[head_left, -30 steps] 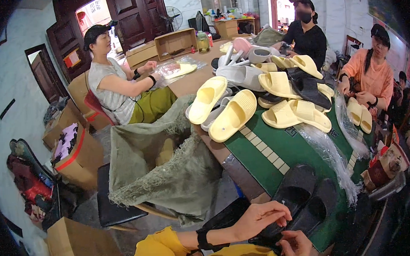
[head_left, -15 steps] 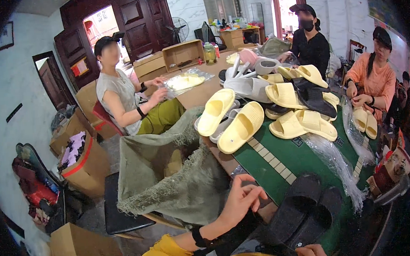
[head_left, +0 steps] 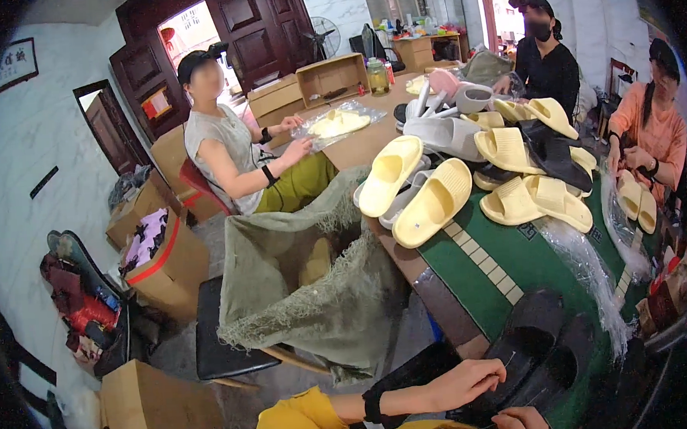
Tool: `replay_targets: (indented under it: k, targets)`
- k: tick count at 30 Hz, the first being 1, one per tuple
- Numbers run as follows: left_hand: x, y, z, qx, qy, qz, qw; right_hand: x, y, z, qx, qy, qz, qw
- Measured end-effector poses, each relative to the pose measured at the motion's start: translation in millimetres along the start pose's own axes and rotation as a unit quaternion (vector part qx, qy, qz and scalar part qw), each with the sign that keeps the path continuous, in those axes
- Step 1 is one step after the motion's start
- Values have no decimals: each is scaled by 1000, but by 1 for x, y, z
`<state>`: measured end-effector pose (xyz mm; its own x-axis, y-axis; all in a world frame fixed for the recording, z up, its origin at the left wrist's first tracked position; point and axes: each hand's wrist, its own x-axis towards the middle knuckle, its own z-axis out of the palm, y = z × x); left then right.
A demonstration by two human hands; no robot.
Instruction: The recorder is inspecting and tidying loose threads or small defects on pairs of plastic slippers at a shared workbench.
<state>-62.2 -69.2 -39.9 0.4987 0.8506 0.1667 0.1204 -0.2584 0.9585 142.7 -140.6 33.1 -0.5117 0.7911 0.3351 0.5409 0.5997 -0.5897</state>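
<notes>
A pair of black slide slippers (head_left: 563, 358) lies side by side on the table's near edge, soles down. Over their near end is my left hand (head_left: 472, 381), its thumb and forefinger pinched together. A thin strand seems to stick out from these fingertips, too fine to name. My right hand (head_left: 521, 424) is at the lower edge, close to the slippers, with its fingers curled in; what they hold, if anything, is hidden. Farther up the table, a pile of yellow slippers (head_left: 434, 203) mixes with grey slippers (head_left: 442, 136) and black ones.
An olive cloth sack (head_left: 301, 296) gapes left of the table beside a black stool (head_left: 221, 332). Cardboard boxes (head_left: 155, 415) stand on the floor. Clear plastic bags (head_left: 587, 278) lie on the green mat (head_left: 462, 286). Three people sit around the table; one handles bagged yellow slippers (head_left: 338, 123).
My left hand has moved right and down to the black slippers, its fingers closing into a pinch. My right hand stays by them. The view has shifted, so the scene appears farther right.
</notes>
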Motion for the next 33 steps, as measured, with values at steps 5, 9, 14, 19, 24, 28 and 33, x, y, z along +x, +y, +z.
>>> replay_targets:
  k: [5, 9, 14, 19, 24, 28, 33]
  targets:
    - [-1, -9, 5, 15, -22, 5, 1000, -7, 5, 3, -10, -7, 4, 1000]
    - [-1, -11, 10, 5, 15, 10, 1000, -7, 2, 1, -21, 2, 18, 1000]
    - [-1, -10, 9, 10, -24, -21, 999, -4, -3, -5, 2, 23, 6, 1000]
    - [-1, -4, 7, -8, -21, -2, 1000, -3, -11, -5, 34, 49, -10, 998]
    - [-2, -1, 6, 22, -17, -12, 1000, -3, -7, -9, 25, 47, -23, 998]
    - [-1, 2, 0, 66, 8, -25, 997, -6, 5, -4, -19, -1, -53, 998]
    - [1, 5, -1, 77, -25, -77, 994, -16, 22, 6, -58, 26, -30, 998]
